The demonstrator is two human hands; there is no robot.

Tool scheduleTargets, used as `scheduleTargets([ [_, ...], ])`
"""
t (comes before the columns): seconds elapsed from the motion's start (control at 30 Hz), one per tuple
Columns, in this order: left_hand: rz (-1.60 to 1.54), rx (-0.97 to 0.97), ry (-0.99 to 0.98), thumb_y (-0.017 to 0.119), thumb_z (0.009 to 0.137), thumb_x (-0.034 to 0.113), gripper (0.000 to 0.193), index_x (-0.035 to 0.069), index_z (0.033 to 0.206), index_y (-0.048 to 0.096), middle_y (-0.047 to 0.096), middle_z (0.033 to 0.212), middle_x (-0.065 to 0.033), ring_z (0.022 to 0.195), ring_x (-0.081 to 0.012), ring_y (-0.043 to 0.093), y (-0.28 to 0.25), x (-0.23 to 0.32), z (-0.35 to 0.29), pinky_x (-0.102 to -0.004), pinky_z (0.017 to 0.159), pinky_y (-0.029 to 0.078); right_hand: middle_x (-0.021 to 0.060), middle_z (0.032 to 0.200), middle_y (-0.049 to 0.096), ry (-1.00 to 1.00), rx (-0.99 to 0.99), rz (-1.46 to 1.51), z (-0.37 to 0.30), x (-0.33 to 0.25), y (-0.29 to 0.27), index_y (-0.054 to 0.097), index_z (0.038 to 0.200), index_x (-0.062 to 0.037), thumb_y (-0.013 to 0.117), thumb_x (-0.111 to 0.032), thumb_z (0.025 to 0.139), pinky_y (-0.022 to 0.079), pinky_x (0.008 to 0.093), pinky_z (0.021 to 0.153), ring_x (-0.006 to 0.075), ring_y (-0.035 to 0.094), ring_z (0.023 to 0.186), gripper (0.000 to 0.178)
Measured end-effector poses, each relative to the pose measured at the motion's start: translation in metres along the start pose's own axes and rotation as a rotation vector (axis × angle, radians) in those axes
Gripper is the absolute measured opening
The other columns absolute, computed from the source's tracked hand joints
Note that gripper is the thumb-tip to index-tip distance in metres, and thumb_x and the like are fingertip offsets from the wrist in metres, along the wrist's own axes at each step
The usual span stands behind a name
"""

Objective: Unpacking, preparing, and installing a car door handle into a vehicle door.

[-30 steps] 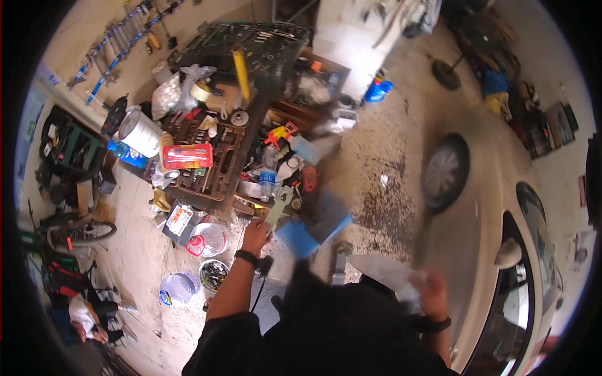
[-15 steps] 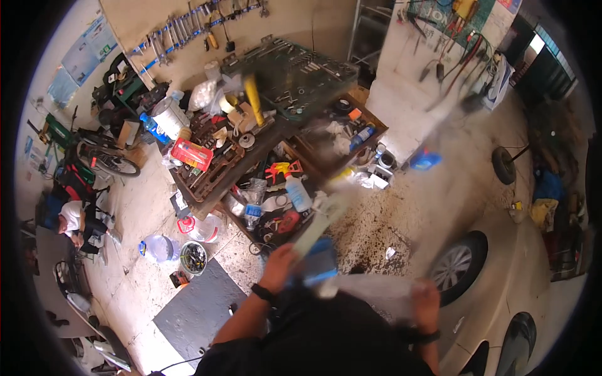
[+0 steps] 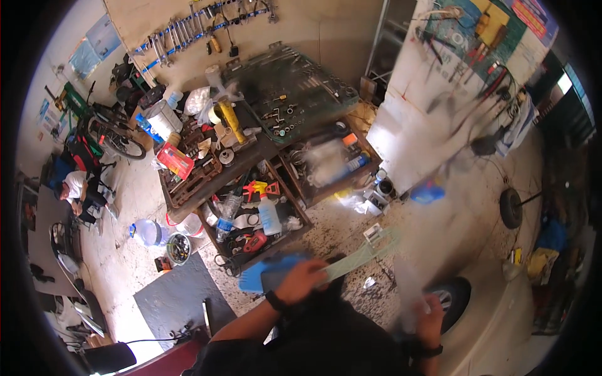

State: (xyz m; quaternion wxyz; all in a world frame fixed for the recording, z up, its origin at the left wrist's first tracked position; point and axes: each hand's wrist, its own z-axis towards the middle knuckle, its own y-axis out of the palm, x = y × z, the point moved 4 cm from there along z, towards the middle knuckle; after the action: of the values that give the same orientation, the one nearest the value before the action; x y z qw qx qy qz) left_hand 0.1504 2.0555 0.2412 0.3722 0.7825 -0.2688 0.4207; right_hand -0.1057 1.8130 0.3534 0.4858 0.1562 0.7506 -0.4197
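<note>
My left hand (image 3: 302,280) is closed around the near end of a pale green translucent strip (image 3: 351,263). That strip slants up to the right and has a small whitish fitting (image 3: 374,234) near its far end. Lower right, my right hand (image 3: 429,321) has its fingers bent around a whitish, filmy sheet (image 3: 408,307), smeared by motion, so its kind is unclear. Just left of my left hand lies a flat blue object (image 3: 254,276), partly hidden by my arm.
Ahead stands a workbench with open drawers (image 3: 295,229), a spray bottle (image 3: 268,215) and a socket tray (image 3: 295,81). A car wheel (image 3: 453,301) is close on the right. Jugs (image 3: 149,232) and a dark mat (image 3: 179,294) lie left. A seated person (image 3: 78,188) is far left.
The view has shifted. My left hand has moved right with the green strip, which now points more to the right. The filmy sheet no longer stretches between my hands and hangs by my right hand.
</note>
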Motion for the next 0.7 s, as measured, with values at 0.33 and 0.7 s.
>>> scheduleTargets([
  [0.33, 0.034, 0.277, 0.134, 0.060, 0.095, 0.011, 0.031, -0.004, 0.122, 0.060, 0.069, 0.103, -0.0110, 0.091, -0.0166, 0.066, -0.066, 0.034, 0.114, -0.0309, 0.082, 0.053, 0.0070, 0.092, 0.062, -0.301, -0.105, -0.205, 0.206, -0.093, 0.053, 0.060, 0.100, -0.0003, 0.064, 0.000, 0.088, 0.047, 0.0285, 0.084, 0.0150, 0.058, 0.089, 0.012],
  [0.7, -0.139, 0.578, 0.199, 0.073, 0.079, 0.008, 0.058, -0.002, 0.133, 0.056, 0.065, 0.118, -0.0053, 0.106, -0.0128, 0.059, -0.098, 0.163, 0.070, -0.0292, 0.096, 0.047, 0.0175, 0.118, 0.067, -0.972, -0.592, -0.563, 0.438, -0.173, 0.264, 0.064, 0.117, -0.0029, 0.071, -0.009, 0.078, 0.046, 0.0418, 0.099, 0.0375, 0.060, 0.113, 0.040],
])
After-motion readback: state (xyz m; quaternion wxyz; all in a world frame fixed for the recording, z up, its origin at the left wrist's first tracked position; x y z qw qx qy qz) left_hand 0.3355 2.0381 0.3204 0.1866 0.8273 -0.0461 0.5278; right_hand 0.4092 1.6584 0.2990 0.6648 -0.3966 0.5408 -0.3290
